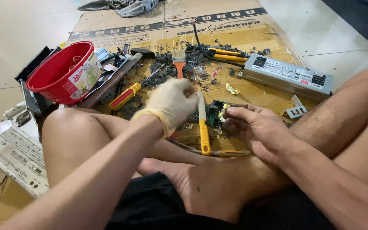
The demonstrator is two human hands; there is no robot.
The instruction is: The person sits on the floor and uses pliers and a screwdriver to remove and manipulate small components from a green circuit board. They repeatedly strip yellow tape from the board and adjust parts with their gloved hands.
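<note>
Circuit board (213, 114), green, sits pinched in the bare right hand (252, 127) above the crossed legs. The gloved left hand (172, 104) grips a yellow-handled screwdriver (203, 125), tip seemingly at the board: prying looks underway. Next calls for steady leverage. Debris litters the cardboard (252, 38).

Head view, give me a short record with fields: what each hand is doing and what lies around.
left hand: gloved, beside a yellow-handled tool; grip unclear
right hand: bare, holds a green circuit board
surface: cardboard on the floor
left side: red bucket, hammer, screwdriver
far side: brush, dark debris, pliers
right side: grey metal box
</note>
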